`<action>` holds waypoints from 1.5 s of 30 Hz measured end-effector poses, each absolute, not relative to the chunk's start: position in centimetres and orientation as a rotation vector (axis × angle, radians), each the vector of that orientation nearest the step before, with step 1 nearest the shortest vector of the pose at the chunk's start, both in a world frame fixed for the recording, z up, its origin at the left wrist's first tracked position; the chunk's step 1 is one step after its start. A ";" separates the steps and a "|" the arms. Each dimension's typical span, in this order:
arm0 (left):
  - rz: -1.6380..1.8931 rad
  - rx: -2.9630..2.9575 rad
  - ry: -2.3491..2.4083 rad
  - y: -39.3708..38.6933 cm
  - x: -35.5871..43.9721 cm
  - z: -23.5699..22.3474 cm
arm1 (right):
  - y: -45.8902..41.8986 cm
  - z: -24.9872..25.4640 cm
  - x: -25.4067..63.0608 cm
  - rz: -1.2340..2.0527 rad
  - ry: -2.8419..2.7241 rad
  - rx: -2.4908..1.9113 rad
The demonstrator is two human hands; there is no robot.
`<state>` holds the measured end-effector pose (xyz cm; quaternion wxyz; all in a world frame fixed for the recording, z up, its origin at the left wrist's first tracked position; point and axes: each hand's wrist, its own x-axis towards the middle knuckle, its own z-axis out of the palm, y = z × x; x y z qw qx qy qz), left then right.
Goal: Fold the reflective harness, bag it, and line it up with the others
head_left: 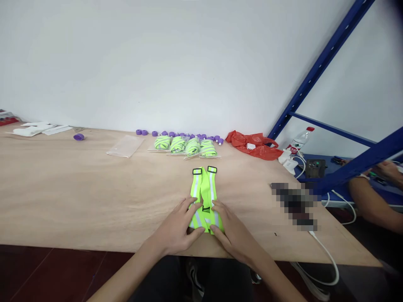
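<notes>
A neon yellow-green reflective harness (205, 188) with silver stripes lies folded on the wooden table near its front edge. Two black buckles sit at the tops of its two upright straps, and another black piece shows in the middle. My left hand (181, 224) rests on the harness's left side, fingers stretched out and apart. On the opposite side my right hand (229, 226) lies over the straps, its fingers also extended. Both thumbs touch the bottom part of the harness. Beneath the palms and fingers, some of the webbing is hidden.
Several clear bags of folded yellow-green straps (192, 147) lie behind the harness, before a row of purple caps (171, 134). Left of them is an empty clear bag (126, 146). A red plastic bag (253, 144) and blue rack (315, 63) stand right, near another person's arm (371, 201).
</notes>
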<state>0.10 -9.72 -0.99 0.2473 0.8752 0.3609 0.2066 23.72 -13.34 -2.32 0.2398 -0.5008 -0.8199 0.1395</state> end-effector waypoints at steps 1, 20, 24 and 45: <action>0.546 2.402 0.995 -9.7 0.2 -1.1 | -13.4 -2.3 23.8 0.394 -2.262 -1.363; 0.484 2.519 1.107 -9.9 1.5 -2.1 | -12.7 -2.4 22.2 0.497 -2.195 -1.246; 0.524 2.500 1.043 -9.9 1.2 -1.5 | -13.1 -2.1 22.5 0.489 -2.185 -1.209; 0.396 2.527 0.985 -10.5 1.0 -1.5 | -15.3 -1.7 26.1 0.624 -2.245 -1.409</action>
